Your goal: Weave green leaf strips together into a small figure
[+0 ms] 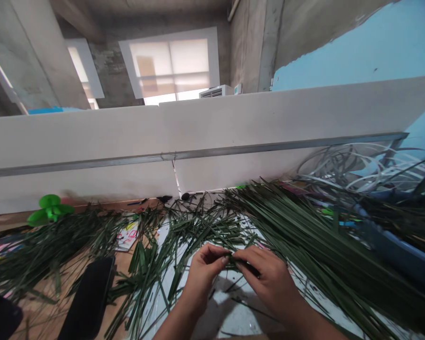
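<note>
My left hand and my right hand meet at the middle of the work surface, fingertips almost touching. Each pinches a small piece of green leaf strip between thumb and fingers. Most of that piece is hidden by the fingers, so its shape cannot be made out. Beyond the hands, cut green leaf strips lie scattered over the white sheet. To the right of my right hand stretches a thick bundle of long green leaves.
A black phone lies at the left, near more leaf strips and a green three-bladed fan. At the right stands a blue tub below coiled white strips. A white partition closes off the back.
</note>
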The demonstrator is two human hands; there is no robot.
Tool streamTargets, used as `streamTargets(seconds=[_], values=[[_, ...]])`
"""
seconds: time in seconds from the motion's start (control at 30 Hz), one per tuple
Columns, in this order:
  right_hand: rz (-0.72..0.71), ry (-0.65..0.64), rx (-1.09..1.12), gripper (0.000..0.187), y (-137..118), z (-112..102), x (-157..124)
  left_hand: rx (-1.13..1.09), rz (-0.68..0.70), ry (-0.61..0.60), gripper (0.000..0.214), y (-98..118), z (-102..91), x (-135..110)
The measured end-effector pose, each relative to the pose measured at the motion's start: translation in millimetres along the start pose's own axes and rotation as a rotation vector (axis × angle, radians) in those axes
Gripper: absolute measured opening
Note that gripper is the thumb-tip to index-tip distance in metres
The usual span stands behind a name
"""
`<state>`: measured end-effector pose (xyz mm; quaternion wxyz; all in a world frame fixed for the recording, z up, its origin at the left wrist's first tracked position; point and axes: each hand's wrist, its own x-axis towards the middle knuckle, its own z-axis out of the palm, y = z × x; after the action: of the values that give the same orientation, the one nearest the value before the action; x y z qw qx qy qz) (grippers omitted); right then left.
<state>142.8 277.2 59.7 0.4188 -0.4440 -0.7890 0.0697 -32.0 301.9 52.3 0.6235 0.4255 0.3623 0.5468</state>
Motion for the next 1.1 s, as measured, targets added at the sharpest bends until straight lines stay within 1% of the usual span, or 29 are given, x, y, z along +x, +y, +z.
streamTargets(seconds=[0.2, 0.43, 0.53, 0.6, 0.67, 0.73, 0.83, 0.97, 1.03, 1.1], values=[[0.094, 0.025, 0.143, 0.012, -2, 0, 4, -0.011, 0.011, -0.021, 0.026, 0, -0.3, 0], [0.088, 0.003, 0.237, 0.017, -6, -2, 6, -0.036, 0.005, -0.024, 0.025, -1, -0.6, 0], [0.113, -0.023, 0.266, 0.015, -7, -3, 6, -0.025, 0.012, -0.038, 0.025, -1, -0.9, 0], [0.139, -0.04, 0.299, 0.013, -7, -4, 6, -0.028, 0.013, -0.025, 0.024, 0, -0.9, 0], [0.187, -0.034, 0.354, 0.011, -5, -3, 6, -0.026, 0.014, 0.008, 0.023, 1, -0.6, 0], [0.267, -0.022, 0.44, 0.011, -1, -1, 7, 0.001, 0.005, 0.026, 0.022, 2, 0.1, 0], [0.396, -0.02, 0.586, 0.017, 6, 3, 9, 0.05, -0.02, -0.007, 0.024, 2, 1.1, 0], [0.554, -0.03, 0.771, 0.022, 11, 9, 9, 0.099, -0.012, -0.047, 0.032, -2, 0.8, 2], [0.611, -0.034, 0.86, 0.024, 12, 11, 9, 0.123, -0.006, -0.062, 0.034, -4, 0.0, 3], [0.636, -0.033, 0.913, 0.024, 13, 13, 7, 0.135, 0.0, -0.07, 0.033, -6, -0.9, 3]])
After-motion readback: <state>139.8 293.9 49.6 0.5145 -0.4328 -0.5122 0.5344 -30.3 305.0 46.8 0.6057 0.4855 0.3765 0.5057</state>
